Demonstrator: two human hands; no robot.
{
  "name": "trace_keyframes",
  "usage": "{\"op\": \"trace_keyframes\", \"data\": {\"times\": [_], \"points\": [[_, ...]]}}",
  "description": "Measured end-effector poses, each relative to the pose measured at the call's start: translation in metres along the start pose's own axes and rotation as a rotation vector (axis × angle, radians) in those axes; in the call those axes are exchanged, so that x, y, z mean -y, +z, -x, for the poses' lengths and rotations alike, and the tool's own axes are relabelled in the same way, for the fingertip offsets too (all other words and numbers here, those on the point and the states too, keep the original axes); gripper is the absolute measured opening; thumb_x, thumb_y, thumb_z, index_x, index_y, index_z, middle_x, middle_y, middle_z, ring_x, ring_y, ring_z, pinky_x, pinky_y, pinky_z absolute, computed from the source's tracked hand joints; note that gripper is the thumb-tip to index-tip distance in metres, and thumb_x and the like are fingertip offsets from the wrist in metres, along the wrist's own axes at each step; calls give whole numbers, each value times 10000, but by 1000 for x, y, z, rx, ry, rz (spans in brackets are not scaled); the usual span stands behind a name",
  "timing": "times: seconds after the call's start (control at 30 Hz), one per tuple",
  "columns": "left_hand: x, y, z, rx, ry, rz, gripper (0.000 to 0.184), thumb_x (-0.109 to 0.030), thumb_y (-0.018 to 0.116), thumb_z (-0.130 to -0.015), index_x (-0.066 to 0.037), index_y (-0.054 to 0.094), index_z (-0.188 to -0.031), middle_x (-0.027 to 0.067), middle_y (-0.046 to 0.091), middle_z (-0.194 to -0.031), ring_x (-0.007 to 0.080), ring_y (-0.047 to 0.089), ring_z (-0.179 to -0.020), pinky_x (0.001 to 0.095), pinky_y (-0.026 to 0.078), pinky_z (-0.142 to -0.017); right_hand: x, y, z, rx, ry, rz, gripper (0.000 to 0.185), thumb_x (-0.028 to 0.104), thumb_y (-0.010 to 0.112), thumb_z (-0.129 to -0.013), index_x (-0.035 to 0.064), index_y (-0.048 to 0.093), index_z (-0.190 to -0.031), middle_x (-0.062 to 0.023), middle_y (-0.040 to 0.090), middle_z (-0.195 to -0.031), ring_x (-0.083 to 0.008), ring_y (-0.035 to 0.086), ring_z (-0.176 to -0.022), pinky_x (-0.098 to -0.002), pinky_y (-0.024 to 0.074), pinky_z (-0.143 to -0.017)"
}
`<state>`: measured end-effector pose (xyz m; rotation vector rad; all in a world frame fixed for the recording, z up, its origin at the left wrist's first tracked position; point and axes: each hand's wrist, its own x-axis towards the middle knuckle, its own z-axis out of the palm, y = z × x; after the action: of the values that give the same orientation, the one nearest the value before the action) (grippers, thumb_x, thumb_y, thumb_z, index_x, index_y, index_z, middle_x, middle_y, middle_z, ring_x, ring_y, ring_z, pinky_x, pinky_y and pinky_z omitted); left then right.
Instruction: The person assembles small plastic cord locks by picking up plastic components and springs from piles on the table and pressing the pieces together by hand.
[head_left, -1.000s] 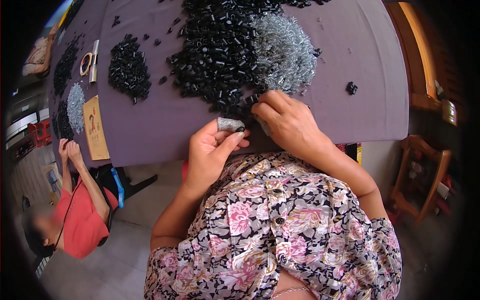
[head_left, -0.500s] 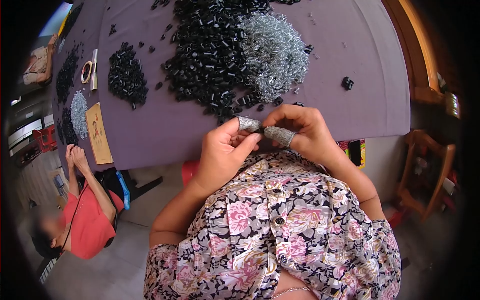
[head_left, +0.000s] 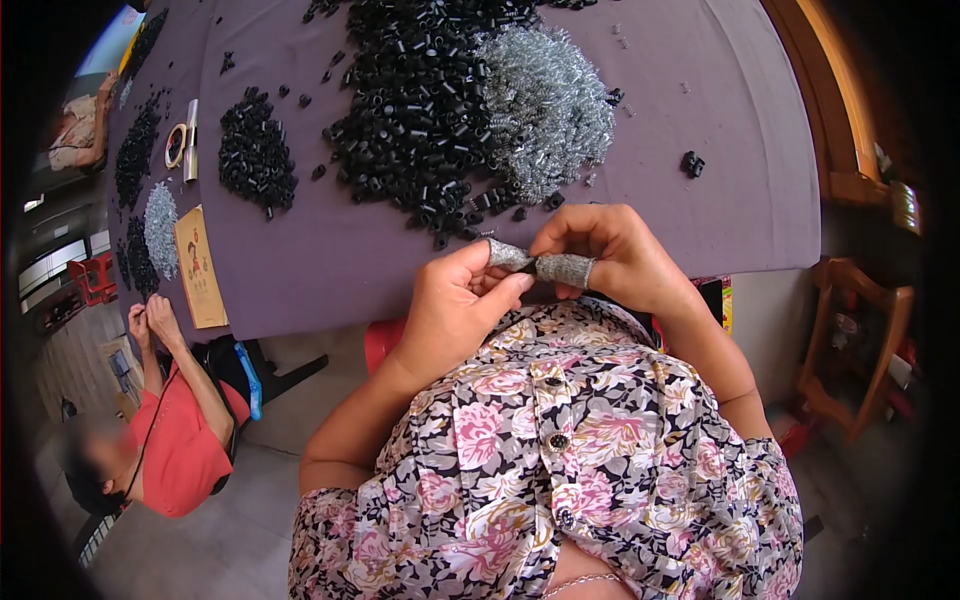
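My left hand (head_left: 440,305) and my right hand (head_left: 625,260) meet fingertip to fingertip at the near edge of the cloth. Both are closed in a pinch on a small black plastic piece (head_left: 531,267), mostly hidden by the fingers. Silvery grey wrapping covers a finger of my left hand (head_left: 508,255) and the thumb of my right (head_left: 565,269). Just beyond the hands lies a large heap of short black plastic tubes (head_left: 415,130). A pile of small metal springs (head_left: 550,110) touches its right side.
A smaller heap of black parts (head_left: 257,155) lies to the left, near a tape roll (head_left: 175,146) and a tan booklet (head_left: 202,270). One black cluster (head_left: 692,164) sits at right. A co-worker in a red shirt (head_left: 190,440) sits at left; a wooden chair (head_left: 850,350) stands right.
Both hands have shifted slightly to the right, still pinched together. The right thumb now lies more level across the black piece. The heaps look the same.
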<state>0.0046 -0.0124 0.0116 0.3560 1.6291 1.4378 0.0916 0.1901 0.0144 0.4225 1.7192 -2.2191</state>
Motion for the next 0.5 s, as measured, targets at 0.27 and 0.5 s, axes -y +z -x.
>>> {"op": "trace_keyframes", "data": {"times": [0.27, 0.5], "points": [[3, 0, -4, 37, -18, 52, 118, 5, 700, -915, 21, 687, -1031, 22, 711, -885, 52, 635, -737, 198, 508, -666, 0, -1, 2, -25, -198, 319, 173, -112, 671, -826, -40, 688, -982, -73, 716, -857, -100, 654, -798, -285, 546, -698], [2, -1, -8, 39, -1, 44, 118, -3, 698, -922, 20, 691, -1037, 29, 715, -898, 56, 635, -739, 198, 510, -675, 4, 7, 4, -182, -309, 558, 244, -64, 717, -761, -15, 705, -1000, -141, 724, -851, -225, 717, -776, -325, 553, -722]]}}
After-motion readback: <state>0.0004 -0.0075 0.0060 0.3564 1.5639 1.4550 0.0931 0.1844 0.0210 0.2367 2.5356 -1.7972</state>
